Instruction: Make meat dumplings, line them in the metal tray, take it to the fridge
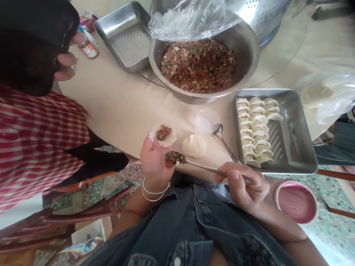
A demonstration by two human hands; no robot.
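Observation:
A round dumpling wrapper (172, 141) lies across the fingers of my left hand (157, 159), its thumb at the wrapper's edge. Some meat filling (163, 132) sits on the wrapper. My right hand (244, 184) is closed around the handle of a spoon (203, 167). The spoon's bowl, with more filling in it, is over my left palm. Beside the left hand, a small stack of wrappers (193, 145) rests on the table. Behind it stands a small clear dish (207, 120) with a second spoon (226, 145) leaning near its rim.
A large metal bowl (191, 96) of meat filling stands at the back, partly under plastic wrap (194, 22). To the right is a metal tray (294, 144) with rows of dumplings (256, 129). Another tray (130, 44) lies back left. A person in a checked shirt (41, 136) is at left.

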